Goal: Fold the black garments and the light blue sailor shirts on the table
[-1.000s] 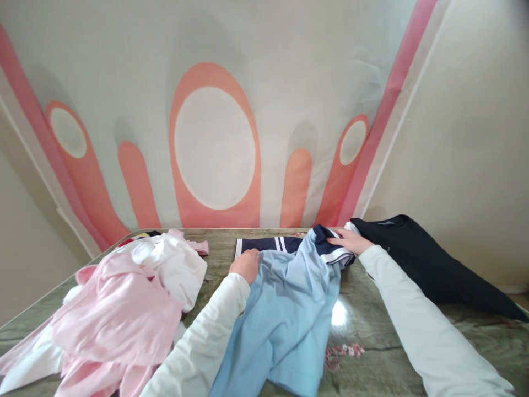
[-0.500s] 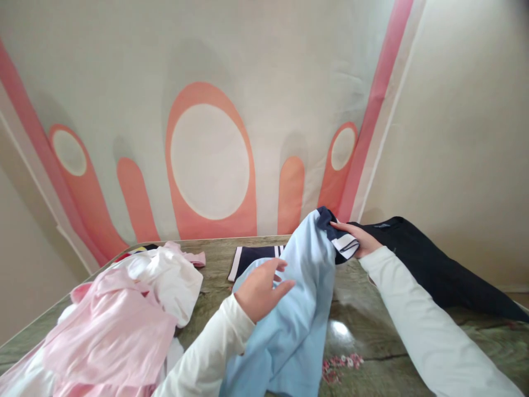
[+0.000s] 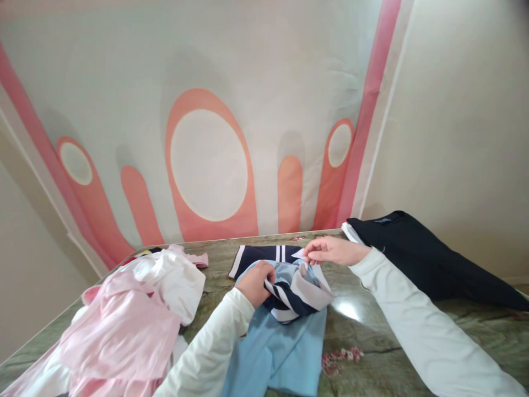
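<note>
Wood-grain table [image 3: 384, 336] set out below a coral-and-grey mural [image 3: 206, 60], and centre stage lies the light-blue garment [image 3: 289, 347], rumpled, its navy-and-white trim [image 3: 303, 303] bunched on top! At the garment's left side, the left hand [image 3: 257, 284] has fingers closed on the trim's edge; at its far right, the right hand [image 3: 334, 251] is pinching a pale fold between thumb and fingertips. Looks a light, limp customer, this one: soft, hardly fragile, likely to slump wherever unsupported, more floppy than slippery. Best hold, I'd judge, is along that trim, where the cloth should be firmer. Left of the garment, a pink garment [image 3: 119, 331] partly covers a white garment [image 3: 185, 278]; well to its right, a black garment [image 3: 430, 264]
</note>
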Demonstrator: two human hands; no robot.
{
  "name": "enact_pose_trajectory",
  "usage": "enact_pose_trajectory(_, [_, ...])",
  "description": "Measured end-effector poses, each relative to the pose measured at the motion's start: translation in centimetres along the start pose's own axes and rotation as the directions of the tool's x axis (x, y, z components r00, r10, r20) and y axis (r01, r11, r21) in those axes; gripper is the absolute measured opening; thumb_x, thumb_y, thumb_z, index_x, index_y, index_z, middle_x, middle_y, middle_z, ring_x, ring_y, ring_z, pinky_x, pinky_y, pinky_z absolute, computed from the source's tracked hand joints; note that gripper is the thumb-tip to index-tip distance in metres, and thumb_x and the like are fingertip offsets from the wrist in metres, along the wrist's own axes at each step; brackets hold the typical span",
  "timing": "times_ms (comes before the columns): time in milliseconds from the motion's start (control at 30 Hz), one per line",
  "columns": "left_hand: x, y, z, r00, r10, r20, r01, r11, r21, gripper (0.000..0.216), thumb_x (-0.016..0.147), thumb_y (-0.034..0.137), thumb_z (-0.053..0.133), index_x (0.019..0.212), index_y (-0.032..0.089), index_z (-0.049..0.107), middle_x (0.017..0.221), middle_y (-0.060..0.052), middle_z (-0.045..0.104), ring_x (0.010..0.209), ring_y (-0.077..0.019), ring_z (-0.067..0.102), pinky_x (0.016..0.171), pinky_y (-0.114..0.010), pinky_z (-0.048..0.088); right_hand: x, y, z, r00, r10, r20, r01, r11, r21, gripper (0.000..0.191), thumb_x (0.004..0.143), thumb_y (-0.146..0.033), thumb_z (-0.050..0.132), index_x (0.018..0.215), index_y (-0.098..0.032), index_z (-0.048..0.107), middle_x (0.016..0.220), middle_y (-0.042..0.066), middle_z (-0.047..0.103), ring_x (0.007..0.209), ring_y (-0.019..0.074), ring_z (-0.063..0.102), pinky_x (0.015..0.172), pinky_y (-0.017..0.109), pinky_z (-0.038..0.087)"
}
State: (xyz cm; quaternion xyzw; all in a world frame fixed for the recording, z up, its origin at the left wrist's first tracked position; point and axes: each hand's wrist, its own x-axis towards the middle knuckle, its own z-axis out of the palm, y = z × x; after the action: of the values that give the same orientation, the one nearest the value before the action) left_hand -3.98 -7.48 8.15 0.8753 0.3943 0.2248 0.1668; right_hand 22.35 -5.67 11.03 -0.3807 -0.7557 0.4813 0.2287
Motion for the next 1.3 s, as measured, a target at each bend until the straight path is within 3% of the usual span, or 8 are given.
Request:
enact_pose_trajectory(200, [-1.0,-0.1,-0.6,0.98,-0.061,0.187,0.019,0.975,0.22,0.027,0.051,-0.003,0.044,0.066,0.018,0.049,0.089,-0.003,0.053,0.076,-0.0168,0.054,0.065,-0.025,0.041,1.3,5.6,-1.5,0.953,0.088,-0.29,-0.231,0.832,-0.504,0.023,0.07,-0.019,0.056,0.091,-0.013,0.06,0.092,0.009,0.063,0.083,0.0196,0.058,0.076,0.031,0.042])
enact_pose_trajectory(367, [-2.4,2.9,-2.4,0.965,-0.155,0.21,0.061,0.917,0.393,0.032,0.053,-0.002,0.05,0.077,0.02,0.053,0.104,-0.006,0.053,0.093,-0.0249,0.053,0.074,-0.033,0.042,2.5,7.9,-0.6,0.952,0.046,-0.302,-0.201,0.839,-0.506,0.052,0.062,-0.003,0.053,0.111,-0.018,0.052,0.113,0.008,0.057,0.102,0.0205,0.053,0.086,0.029,0.039])
enact_pose_trajectory(500, [-3.0,6.8,-3.0,0.987,-0.025,0.158,-0.029,0.943,0.33,0.039,0.061,0.015,0.063,0.097,0.021,0.05,0.126,-0.007,0.041,0.117,-0.0269,0.037,0.094,-0.04,0.033,2.9,7.6,0.2,0.977,0.003,-0.211,-0.1,0.889,-0.447,0.046,0.062,-0.006,0.054,0.107,-0.019,0.056,0.108,0.006,0.061,0.096,0.0206,0.056,0.082,0.029,0.042])
enact_pose_trajectory(633, [-2.5,9.0,-0.3,0.978,0.119,0.17,-0.157,0.961,0.227,0.035,0.072,0.031,0.061,0.103,0.021,0.048,0.122,-0.006,0.045,0.116,-0.0226,0.039,0.096,-0.037,0.032,2.8,7.2,0.4,0.978,-0.023,-0.209,-0.073,0.896,-0.438,0.045,0.063,-0.009,0.055,0.107,-0.017,0.056,0.106,0.006,0.062,0.092,0.0202,0.057,0.083,0.03,0.042])
enact_pose_trajectory(833, [-2.0,7.5,4.8,0.999,-0.02,0.051,0.001,0.939,0.343,0.066,0.058,0.045,0.071,0.112,0.019,0.044,0.13,-0.012,0.037,0.116,-0.0328,0.036,0.091,-0.046,0.034,3.1,7.9,-0.4,0.958,-0.07,-0.277,-0.077,0.87,-0.488,0.034,0.071,-0.009,0.048,0.104,-0.013,0.057,0.105,0.01,0.061,0.095,0.019,0.056,0.085,0.031,0.04])
enact_pose_trajectory(1033, [-2.0,6.2,5.0,0.995,-0.088,-0.044,0.099,0.893,0.438,0.054,0.068,0.018,0.055,0.12,0.021,0.038,0.137,-0.008,0.029,0.117,-0.0294,0.034,0.089,-0.041,0.035,3.3,8.1,-0.5,0.948,-0.003,-0.317,-0.103,0.943,-0.315,0.037,0.072,-0.012,0.048,0.108,-0.014,0.052,0.081,0.004,0.062,0.067,0.0138,0.056,0.064,0.026,0.044])
enact_pose_trajectory(1133, [-1.9,6.1,4.2,0.99,-0.115,-0.087,0.143,0.869,0.473,0.062,0.063,0.009,0.049,0.123,0.02,0.036,0.137,-0.007,0.029,0.116,-0.0273,0.035,0.089,-0.039,0.035,3.1,7.6,-0.7,0.935,0.118,-0.334,-0.14,0.989,-0.042,0.044,0.069,-0.012,0.047,0.113,-0.016,0.046,0.061,-0.003,0.054,0.048,0.0095,0.047,0.045,0.02,0.036])
enact_pose_trajectory(1300, [-1.4,5.1,2.4,0.953,-0.225,-0.203,0.295,0.839,0.457,0.064,0.062,0.016,0.05,0.125,0.015,0.035,0.13,-0.012,0.037,0.113,-0.0279,0.039,0.09,-0.038,0.034,2.2,5.8,-1.8,0.911,0.227,-0.346,-0.079,0.916,0.393,0.043,0.062,-0.012,0.047,0.105,-0.02,0.054,0.059,-0.003,0.056,0.048,0.0095,0.049,0.043,0.019,0.037])
